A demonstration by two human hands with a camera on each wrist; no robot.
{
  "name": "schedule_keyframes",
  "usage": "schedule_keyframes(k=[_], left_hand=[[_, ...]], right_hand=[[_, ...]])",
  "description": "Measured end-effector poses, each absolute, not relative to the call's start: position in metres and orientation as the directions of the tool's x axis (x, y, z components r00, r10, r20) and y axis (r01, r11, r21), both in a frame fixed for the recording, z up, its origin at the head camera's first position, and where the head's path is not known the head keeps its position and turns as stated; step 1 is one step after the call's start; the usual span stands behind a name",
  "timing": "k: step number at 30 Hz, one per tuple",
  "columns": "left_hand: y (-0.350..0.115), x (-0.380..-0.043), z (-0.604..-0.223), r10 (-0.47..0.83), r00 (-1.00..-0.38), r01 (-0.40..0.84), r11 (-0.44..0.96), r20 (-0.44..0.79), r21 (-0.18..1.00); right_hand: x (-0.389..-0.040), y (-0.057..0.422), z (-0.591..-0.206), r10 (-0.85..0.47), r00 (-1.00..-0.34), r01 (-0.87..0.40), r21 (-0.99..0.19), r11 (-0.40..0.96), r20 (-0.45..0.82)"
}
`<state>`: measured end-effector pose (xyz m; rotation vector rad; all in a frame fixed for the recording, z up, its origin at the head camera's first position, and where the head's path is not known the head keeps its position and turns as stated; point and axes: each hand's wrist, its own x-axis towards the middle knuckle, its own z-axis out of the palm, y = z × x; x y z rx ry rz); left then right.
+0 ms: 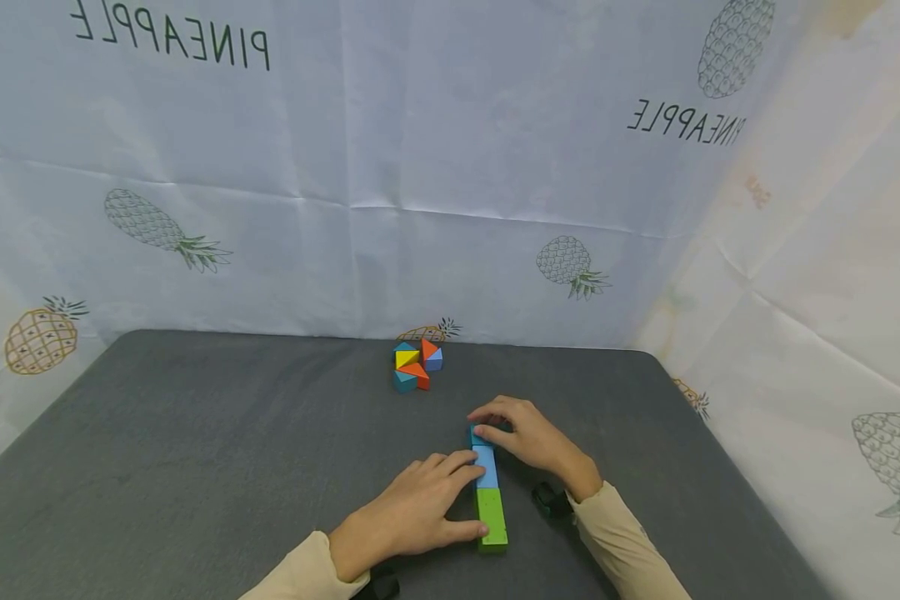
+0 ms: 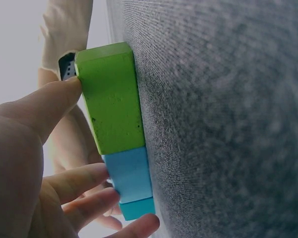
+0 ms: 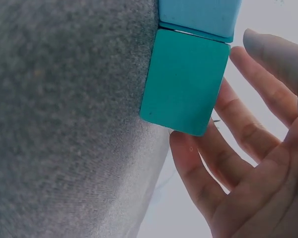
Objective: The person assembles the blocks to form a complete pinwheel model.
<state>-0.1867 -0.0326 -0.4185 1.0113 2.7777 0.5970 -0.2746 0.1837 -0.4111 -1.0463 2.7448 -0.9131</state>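
Note:
A row of blocks runs away from me on the dark table: a long green block [image 1: 492, 518] nearest, a light blue block [image 1: 485, 468] in the middle, and a teal block [image 3: 185, 82] at the far end. To the left of the row, my left hand [image 1: 414, 507] has its fingers spread. Its thumb touches the green block and its fingertips are at the light blue one. My right hand [image 1: 532, 435] reaches around the teal block from the right, loosely bent fingers at its far end. In the right wrist view the thumb stands apart from the block.
Farther back on the grey table [image 1: 232, 433] sits a cluster of small blocks, with a yellow block [image 1: 407, 359], an orange-red block [image 1: 415, 374] and a blue block [image 1: 434, 360] among them. A white cloth [image 1: 435, 125] printed with pineapples hangs behind the table's far edge.

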Motion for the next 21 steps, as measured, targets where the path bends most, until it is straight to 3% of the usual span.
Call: schedule_keyframes(k=[21], left_hand=[[-0.0312,-0.1863,-0.4176,0.637,-0.771,0.588,0.700,0.018,0.406]], right_hand=[[-0.2787,0.1860,-0.4072,-0.595,-0.778,-0.596,-0.539,0.596,0.203]])
